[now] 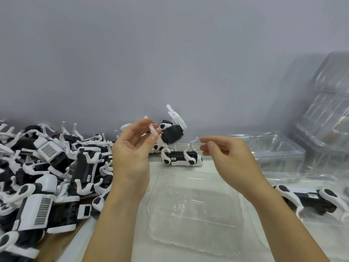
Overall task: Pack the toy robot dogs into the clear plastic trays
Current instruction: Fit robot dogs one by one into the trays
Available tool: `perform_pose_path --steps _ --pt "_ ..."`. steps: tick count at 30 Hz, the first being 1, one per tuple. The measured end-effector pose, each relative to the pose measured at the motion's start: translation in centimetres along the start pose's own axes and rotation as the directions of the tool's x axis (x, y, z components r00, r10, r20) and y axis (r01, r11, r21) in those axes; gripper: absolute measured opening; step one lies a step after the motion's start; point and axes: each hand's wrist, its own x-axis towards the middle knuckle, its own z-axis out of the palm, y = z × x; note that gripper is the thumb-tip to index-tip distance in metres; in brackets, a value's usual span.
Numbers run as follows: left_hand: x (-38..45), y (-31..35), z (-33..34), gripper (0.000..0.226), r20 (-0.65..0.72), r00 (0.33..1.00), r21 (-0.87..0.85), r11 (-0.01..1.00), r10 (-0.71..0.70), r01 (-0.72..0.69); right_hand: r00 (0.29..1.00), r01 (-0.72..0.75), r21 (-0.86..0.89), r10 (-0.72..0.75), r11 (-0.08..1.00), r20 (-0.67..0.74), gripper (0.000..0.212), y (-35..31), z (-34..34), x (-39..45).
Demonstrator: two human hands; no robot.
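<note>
Head view: a toy robot dog (171, 136) is held up above the empty clear tray (194, 212) on the desk (264, 242).
The left hand (132, 150) pinches one white leg; the right hand (228, 154), loosely curled, holds nothing. The tray lies directly below. The dog's far side and long axis are hard to read.

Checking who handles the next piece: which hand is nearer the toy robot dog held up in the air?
Left. The left hand pinches a white leg of the raised toy robot dog; the right hand hovers to its right, apart from it.
</note>
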Motion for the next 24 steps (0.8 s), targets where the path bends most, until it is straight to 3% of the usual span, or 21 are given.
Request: perform_pose_path --steps 2,4,6,8,11,15,17,20,24 --pt "-0.3 0.0 0.4 0.031 0.109 0.994 -0.043 0.999 0.020 -0.015 0.985 -0.169 0.256 0.167 0.952 0.030 0.028 -0.7 0.2 0.1" --pt "-0.7 0.0 0.9 0.032 0.236 0.972 -0.062 0.998 0.014 0.001 0.932 -0.362 0.534 0.315 0.764 0.181 0.036 -1.3 0.0 0.2" --pt "-1.1 0.0 1.3 0.036 0.314 0.949 -0.001 1.000 -0.017 0.018 0.891 -0.448 0.690 0.351 0.568 0.288 0.045 -1.5 -0.5 0.2" --pt "-1.3 0.0 1.6 0.039 0.351 0.935 0.062 0.998 -0.046 0.026 0.901 -0.428 0.744 0.307 0.513 0.307 0.041 -1.4 -1.0 0.0" --pt "-1.5 -0.1 1.9 0.040 0.398 0.913 0.174 0.985 -0.085 0.016 0.937 -0.350 0.672 0.232 0.653 0.263 0.028 -1.3 -1.3 0.0" --pt "-2.0 -0.1 2.5 0.037 0.486 0.859 0.335 0.942 -0.160 -0.014 0.959 -0.266 0.515 0.276 0.815 0.059 0.018 -0.8 -0.9 0.0" --pt "-2.1 0.0 2.5 0.044 0.502 0.852 0.392 0.917 -0.145 -0.075 0.973 -0.171 0.428 0.219 0.888 -0.066 0.019 -0.9 -0.8 -0.1" --pt "-1.8 0.1 2.6 0.045 0.368 0.929 0.364 0.925 -0.037 -0.107 0.976 0.003 0.262 0.054 0.965 -0.209 0.037 -1.2 -1.1 -0.2" --pt "-1.4 0.4 2.8 0.015 0.125 0.991 0.215 0.976 -0.056 0.028 0.961 0.175 0.090 -0.150 0.981 -0.232 0.050 -1.3 -1.3 -0.2"
